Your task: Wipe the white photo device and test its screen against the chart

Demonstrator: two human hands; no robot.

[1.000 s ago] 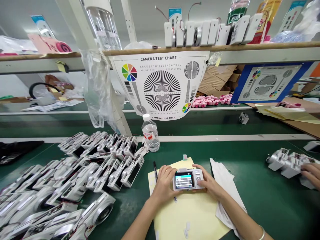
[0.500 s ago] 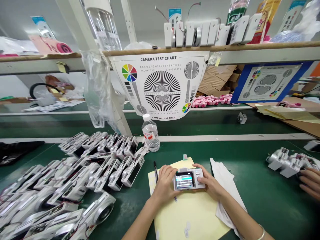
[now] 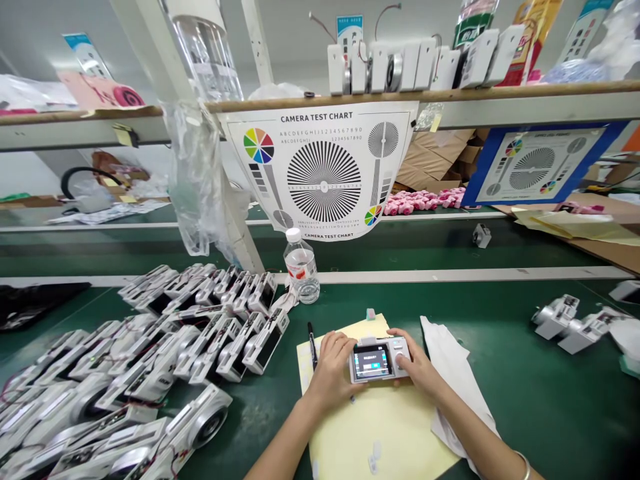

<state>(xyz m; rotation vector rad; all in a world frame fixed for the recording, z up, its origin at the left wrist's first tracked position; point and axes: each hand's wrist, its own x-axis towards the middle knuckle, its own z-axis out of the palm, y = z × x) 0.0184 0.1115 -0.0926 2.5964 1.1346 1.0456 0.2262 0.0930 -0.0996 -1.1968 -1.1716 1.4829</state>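
A small silver camera (image 3: 379,359) with its rear screen lit sits between both my hands, just above a yellow paper sheet (image 3: 380,427) on the green table. My left hand (image 3: 333,370) is wrapped round the camera's left end. My right hand (image 3: 419,365) grips the right end, thumb on the buttons beside the screen. A black pen (image 3: 311,343) lies by my left hand at the sheet's edge.
Rows of several silver cameras (image 3: 150,360) fill the table's left. A water bottle (image 3: 301,268) stands behind, under a camera test chart (image 3: 323,170). A white cloth (image 3: 450,373) lies right of the sheet. A few cameras (image 3: 570,323) lie at far right.
The picture on the camera's screen has changed. Another person's hand at the far right has pulled out of view, and a camera or two from that pile went with it.
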